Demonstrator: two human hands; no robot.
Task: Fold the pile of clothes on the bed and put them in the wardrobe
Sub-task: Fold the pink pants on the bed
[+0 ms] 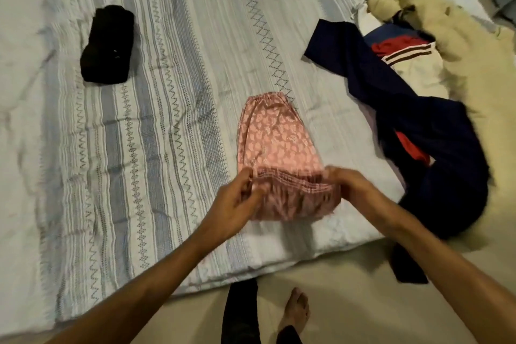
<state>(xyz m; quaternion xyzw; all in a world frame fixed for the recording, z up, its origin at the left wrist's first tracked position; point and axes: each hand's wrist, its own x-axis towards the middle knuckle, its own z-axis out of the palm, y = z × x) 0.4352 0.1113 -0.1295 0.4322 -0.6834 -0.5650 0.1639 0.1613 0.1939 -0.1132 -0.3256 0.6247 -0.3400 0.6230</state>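
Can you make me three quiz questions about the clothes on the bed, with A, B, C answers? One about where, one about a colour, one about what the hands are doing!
1. Where is the black folded garment?
A. Far left on the bed
B. On the floor
C. Under the pile

2. What colour is the garment being folded?
A. Green
B. Pink
C. Yellow

3. What are the hands doing?
A. Hanging idle
B. Both gripping the near edge of the pink garment
C. Holding the black one

Answers: 1 A, it lies alone on the striped bedspread. 2 B, the pink garment has a pale print. 3 B, the left hand and right hand hold it with curled fingers.
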